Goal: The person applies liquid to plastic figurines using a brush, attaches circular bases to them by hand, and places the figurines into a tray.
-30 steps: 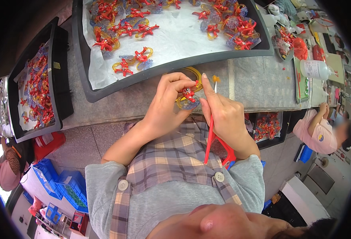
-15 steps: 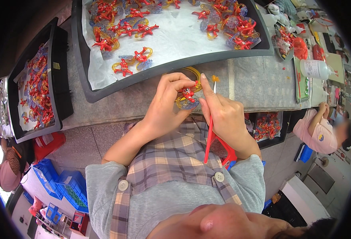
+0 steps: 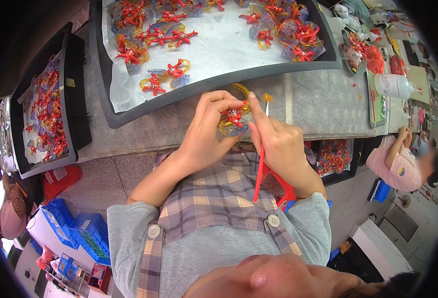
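Red figure (image 3: pixel 234 118) at frame centre, pinched by left hand (image 3: pixel 210 126) fingers, over table (image 3: pixel 323 107) edge. Right hand (image 3: pixel 277 144) closed on red brush (image 3: pixel 261 159), tip beside figure. Tray (image 3: pixel 219 49) of figures above; second tray (image 3: pixel 42 107) at left.

Bright, even overhead light, soft shadows, sharp centre, fisheye bending and dark vignette at the rim.

— What sits at twelve o'clock?
— A black tray (image 3: pixel 129 121) of red figures. At nine, a second tray (image 3: pixel 18 129); at three, a white bottle (image 3: pixel 395 85); at seven, blue crates (image 3: pixel 82 233).
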Available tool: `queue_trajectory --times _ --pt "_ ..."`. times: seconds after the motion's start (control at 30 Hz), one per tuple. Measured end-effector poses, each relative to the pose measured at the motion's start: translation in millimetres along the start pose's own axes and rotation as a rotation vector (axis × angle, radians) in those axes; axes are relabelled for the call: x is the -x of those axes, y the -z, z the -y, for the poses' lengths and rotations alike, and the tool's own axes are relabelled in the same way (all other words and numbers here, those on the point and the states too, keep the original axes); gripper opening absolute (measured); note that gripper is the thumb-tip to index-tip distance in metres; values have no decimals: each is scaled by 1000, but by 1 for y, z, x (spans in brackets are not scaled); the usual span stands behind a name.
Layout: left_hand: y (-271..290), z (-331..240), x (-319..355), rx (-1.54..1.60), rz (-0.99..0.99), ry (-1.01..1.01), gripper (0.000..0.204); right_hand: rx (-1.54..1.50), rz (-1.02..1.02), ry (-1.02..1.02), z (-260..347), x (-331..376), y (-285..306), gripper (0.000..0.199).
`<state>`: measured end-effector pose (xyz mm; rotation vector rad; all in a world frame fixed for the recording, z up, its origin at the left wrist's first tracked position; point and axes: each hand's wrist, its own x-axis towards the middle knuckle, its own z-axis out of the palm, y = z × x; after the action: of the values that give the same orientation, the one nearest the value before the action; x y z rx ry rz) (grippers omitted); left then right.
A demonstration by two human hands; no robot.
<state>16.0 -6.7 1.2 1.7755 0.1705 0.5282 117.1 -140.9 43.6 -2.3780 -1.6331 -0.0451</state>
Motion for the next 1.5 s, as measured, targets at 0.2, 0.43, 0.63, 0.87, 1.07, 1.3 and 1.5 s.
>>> queue_trajectory --times 0.2,0.43,0.63,0.87,1.07,1.3,1.5 --pt "0 0 1 -1 -11 7 55 -57 -14 -3 -1 0 0 49" --pt "-1 3 2 -7 -13 9 54 4 11 8 -2 0 -1 49" --pt "-2 2 1 9 -14 8 54 -31 0 -8 -1 1 -1 50" --pt "-2 2 2 21 -11 25 55 -28 -3 -7 -1 1 -2 50" --pt "-2 2 2 28 -10 26 55 -36 -14 -6 -1 2 -3 50" --pt "-3 3 3 46 -19 32 56 -20 1 -6 -1 2 -3 50" --pt "-3 3 3 28 -5 24 57 -34 65 -41 3 3 3 52"
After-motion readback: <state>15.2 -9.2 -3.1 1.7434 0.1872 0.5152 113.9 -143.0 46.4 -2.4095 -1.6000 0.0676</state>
